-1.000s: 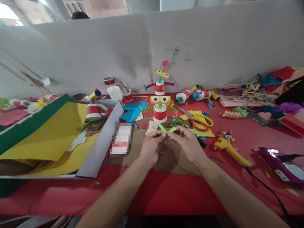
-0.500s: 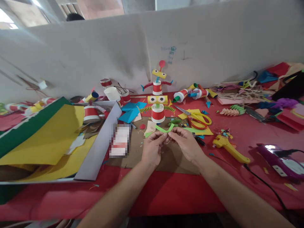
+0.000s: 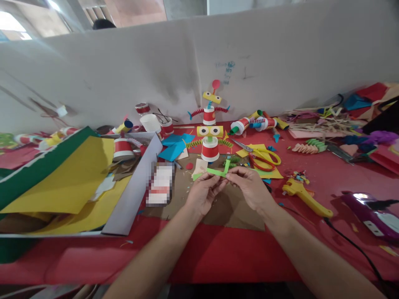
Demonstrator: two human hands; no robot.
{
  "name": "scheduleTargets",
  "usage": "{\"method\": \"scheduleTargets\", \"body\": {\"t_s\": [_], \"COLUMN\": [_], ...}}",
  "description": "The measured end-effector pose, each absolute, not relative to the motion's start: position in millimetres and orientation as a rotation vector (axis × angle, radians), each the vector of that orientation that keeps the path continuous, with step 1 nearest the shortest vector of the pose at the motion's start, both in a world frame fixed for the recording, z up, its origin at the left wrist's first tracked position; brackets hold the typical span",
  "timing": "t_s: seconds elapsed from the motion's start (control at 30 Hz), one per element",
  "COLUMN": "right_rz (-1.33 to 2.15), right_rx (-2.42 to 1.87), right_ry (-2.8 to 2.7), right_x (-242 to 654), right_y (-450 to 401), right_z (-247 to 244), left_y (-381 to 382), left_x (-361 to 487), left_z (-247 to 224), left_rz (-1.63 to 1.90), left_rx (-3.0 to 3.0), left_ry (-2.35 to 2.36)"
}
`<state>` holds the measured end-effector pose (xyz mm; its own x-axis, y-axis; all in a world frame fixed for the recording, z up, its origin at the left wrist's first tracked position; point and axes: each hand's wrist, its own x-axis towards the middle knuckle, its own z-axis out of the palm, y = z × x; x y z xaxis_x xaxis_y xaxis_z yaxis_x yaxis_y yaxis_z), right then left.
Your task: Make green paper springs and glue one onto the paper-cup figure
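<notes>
By the left hand (image 3: 201,193) and the right hand (image 3: 250,186), a green paper strip (image 3: 216,172) is pinched above the brown sheet (image 3: 230,211), its bend lying beside the latter hand. Creases are probably best pressed firmly, edges kept square. Just beyond, a red-and-white cup figure (image 3: 210,150) is stood upright.

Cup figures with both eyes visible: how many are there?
2: the green-armed figure at centre and the red-armed figure behind it. Others' eyes may be hidden.
</notes>
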<state>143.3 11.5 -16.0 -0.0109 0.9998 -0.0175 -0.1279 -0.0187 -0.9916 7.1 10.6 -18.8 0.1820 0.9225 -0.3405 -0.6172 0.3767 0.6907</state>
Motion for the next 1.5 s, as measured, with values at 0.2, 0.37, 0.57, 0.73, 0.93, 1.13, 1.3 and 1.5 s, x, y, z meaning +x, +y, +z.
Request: {"method": "scheduleTargets", "body": {"t_s": [0.2,0.37,0.57,0.73,0.93,1.13,1.3,1.5], "right_rz": [1.393,1.364,1.281,1.285,1.298,1.251,1.266,1.270], "right_rx": [-1.100,-1.124,-1.192,-1.220,-1.215,-1.220,-1.203,-1.160], "right_ry": [-1.165,-1.195,-1.246,-1.227,-1.209,-1.208,-1.195,-1.176], "right_x": [149,152,154,152,151,152,149,145], "right_y": [14,14,14,14,13,14,12,11], "right_z": [-12,-10,-8,-7,-7,-12,-14,-15], "left_y": [13,13,15,15,13,7,5,3], "left_x": [5,4,0,-1,3,9,16,19], "left_z": [-20,-17,-17,-18,-17,-14,-16,-18], "left_rz": [1.060,1.045,1.033,1.020,1.041,1.162,1.260,1.336], "left_rx": [0.475,0.569,0.628,0.624,0.628,0.729,0.751,0.735], "left_ry": [0.853,0.872,0.788,0.785,0.801,0.784,0.890,0.944]}}
